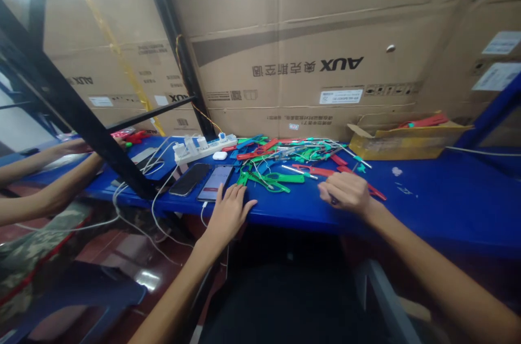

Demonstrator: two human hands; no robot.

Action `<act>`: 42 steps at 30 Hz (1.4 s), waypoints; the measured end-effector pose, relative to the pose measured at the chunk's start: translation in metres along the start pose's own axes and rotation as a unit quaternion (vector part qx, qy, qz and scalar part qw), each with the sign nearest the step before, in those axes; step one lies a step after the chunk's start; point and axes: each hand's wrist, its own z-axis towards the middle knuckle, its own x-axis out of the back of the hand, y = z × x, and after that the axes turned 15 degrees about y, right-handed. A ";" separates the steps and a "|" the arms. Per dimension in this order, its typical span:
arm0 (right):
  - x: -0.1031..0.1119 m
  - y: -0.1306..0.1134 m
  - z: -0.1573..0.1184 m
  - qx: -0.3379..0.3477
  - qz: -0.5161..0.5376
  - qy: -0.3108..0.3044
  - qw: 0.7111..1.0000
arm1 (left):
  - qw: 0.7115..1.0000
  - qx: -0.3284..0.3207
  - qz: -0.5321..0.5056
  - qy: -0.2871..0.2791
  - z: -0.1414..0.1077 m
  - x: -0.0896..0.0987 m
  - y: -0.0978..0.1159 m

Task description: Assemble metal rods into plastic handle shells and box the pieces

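Note:
My left hand [230, 207] lies palm down with fingers spread, fingertips touching the lower right of a lit phone [215, 182]. A white cable is plugged into that phone. Closed in a fist, my right hand [345, 191] is over the blue table's front part. A small dark end of something [334, 201] sticks out of it; the rest is hidden by the fingers. Between and beyond my hands lies a pile of green, red and blue plastic lighter-like parts [285, 178] with metal tubes and thin wires. A red part [313, 170] lies just beyond my right hand.
A dark phone [189, 179], a white earphone case [220, 155] and a power strip [205, 147] lie at left. An open cardboard box [399, 143] holding red parts stands back right. Another person's arms [52, 186] reach past a black post [77, 94]. Cardboard backs the blue table [431, 208].

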 end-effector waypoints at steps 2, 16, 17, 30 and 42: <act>0.000 -0.022 0.001 -0.025 0.021 -0.045 0.998 | 1.000 -0.001 -0.017 0.004 -0.004 0.005 0.008; -0.066 -0.039 0.018 -0.153 0.124 -0.301 0.933 | 0.984 -0.020 -0.178 0.004 -0.006 0.011 0.048; -0.066 -0.038 0.018 -0.163 0.121 -0.305 0.930 | 0.980 -0.032 -0.198 -0.001 -0.006 0.011 0.053; -0.008 -0.008 -0.015 -0.287 0.058 -0.243 0.925 | 0.922 -0.109 -0.367 -0.063 0.037 -0.016 0.147; 0.005 -0.029 -0.025 -0.323 0.111 -0.196 0.919 | 0.967 0.039 -0.236 0.082 0.147 -0.038 0.006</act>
